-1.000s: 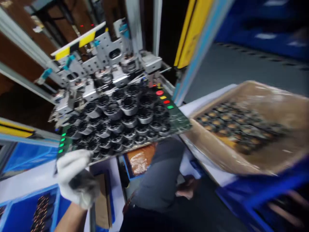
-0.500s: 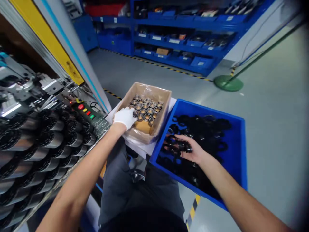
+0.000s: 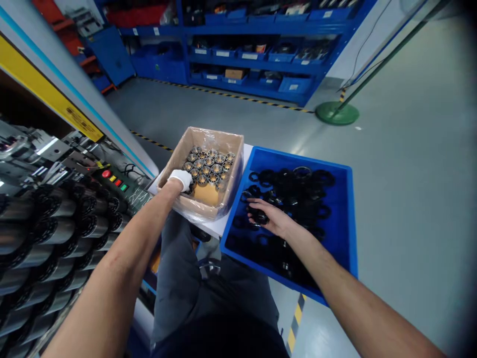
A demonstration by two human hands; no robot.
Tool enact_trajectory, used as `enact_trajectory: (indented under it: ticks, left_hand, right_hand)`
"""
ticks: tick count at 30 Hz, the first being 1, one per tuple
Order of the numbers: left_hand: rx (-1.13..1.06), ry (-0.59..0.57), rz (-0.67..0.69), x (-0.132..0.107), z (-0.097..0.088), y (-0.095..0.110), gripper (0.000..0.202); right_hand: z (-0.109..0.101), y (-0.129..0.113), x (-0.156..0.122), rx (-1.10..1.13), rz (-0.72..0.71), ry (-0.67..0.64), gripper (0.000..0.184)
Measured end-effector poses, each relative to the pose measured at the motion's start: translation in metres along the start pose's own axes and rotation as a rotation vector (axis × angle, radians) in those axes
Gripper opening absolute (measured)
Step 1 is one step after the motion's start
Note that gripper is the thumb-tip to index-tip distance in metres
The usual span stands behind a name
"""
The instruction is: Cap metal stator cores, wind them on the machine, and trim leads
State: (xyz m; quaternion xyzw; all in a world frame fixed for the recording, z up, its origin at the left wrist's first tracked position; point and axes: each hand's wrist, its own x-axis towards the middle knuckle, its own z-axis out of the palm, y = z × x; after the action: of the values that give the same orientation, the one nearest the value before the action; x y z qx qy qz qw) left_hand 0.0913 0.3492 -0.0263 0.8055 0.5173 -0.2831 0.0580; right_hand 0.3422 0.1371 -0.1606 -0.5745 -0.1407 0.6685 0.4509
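My left hand (image 3: 181, 180), in a white glove, reaches into the near left corner of a cardboard box (image 3: 178, 152) lined with clear plastic. Its fingers are closed around a metal ring (image 3: 189, 190), mostly hidden by the glove. Rows of similar shiny bearing-like rings (image 3: 209, 161) stand in the box, with bare cardboard in front of them. My right hand (image 3: 274, 217), ungloved, is inside a blue bin (image 3: 238, 196). Its fingers curl around black ring parts (image 3: 258, 215); how many is unclear. Dark rings (image 3: 298, 181) lie loosely heaped about it.
Stacked metal cylinders (image 3: 55, 231) stand at the left, below a machine with a button panel (image 3: 114, 180). A yellow-and-grey machine frame (image 3: 80, 119) rises beside the box. Blue shelving (image 3: 238, 64) with small bins and a green round stand base (image 3: 337, 113) are farther back.
The whole view has shifted. My left hand has moved from the ring rows towards the box's near left corner. My right hand stays in the bin, with its black parts now gathered closer in the fingers.
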Motion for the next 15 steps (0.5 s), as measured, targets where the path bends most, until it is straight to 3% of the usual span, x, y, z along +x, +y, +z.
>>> enact_trajectory:
  ticks: [3, 5, 8, 10, 12, 15]
  left_hand:
    - [-0.097, 0.129, 0.016, -0.013, -0.003, -0.011, 0.032]
    - [-0.210, 0.281, 0.039, -0.028, -0.002, -0.018, 0.034]
    - [-0.425, 0.514, 0.063, -0.065, 0.004, -0.022, 0.053]
    - [-0.677, 0.572, 0.115, -0.099, 0.012, -0.019, 0.062]
    - [-1.152, 0.470, 0.219, -0.139, 0.025, -0.016, 0.069]
    - [-1.844, 0.148, 0.280, -0.196, 0.056, -0.013, 0.072]
  right_hand:
    - [0.001, 0.001, -0.001, -0.127, 0.024, 0.010, 0.025]
    - [0.000, 0.004, -0.002, -0.223, 0.019, 0.006, 0.024]
    - [-0.003, 0.009, -0.002, -0.362, -0.044, 0.057, 0.018]
    - [-0.005, 0.010, -0.003, -0.433, -0.105, 0.123, 0.015]
    - [-0.007, 0.007, -0.007, -0.465, -0.165, 0.179, 0.016]
    - [-0.007, -0.001, -0.016, -0.424, -0.247, 0.236, 0.031]
